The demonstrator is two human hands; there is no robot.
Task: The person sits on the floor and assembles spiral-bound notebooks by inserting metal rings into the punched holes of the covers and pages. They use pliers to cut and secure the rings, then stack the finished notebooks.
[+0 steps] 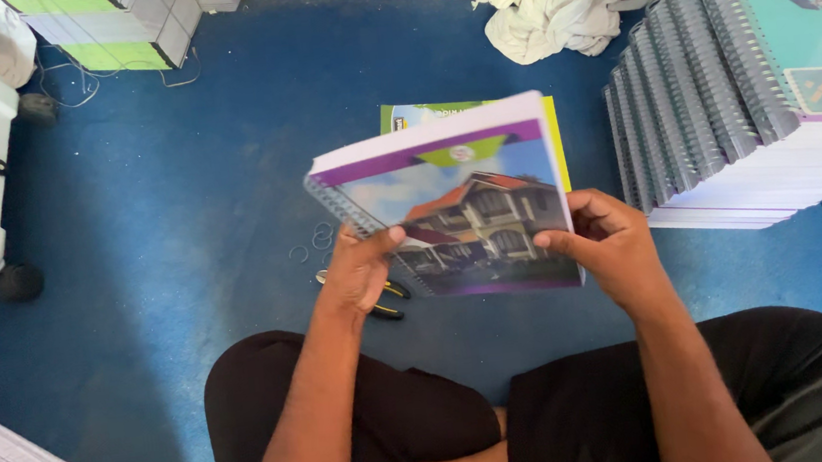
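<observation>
Two hands support one spiral-bound book (459, 211) above the blue floor mat (181, 243), in front of the seated person's knees. The left hand (360, 271) is closed on the lower spiral corner, thumb on the cover. The right hand (609, 247) pinches the opposite lower edge, fingers curled behind. Judgement: keep both grips near the corners so the cover stays flat. Pliers (387, 299) lie under the left hand; bound stacks (711, 112) stand to the right.
</observation>
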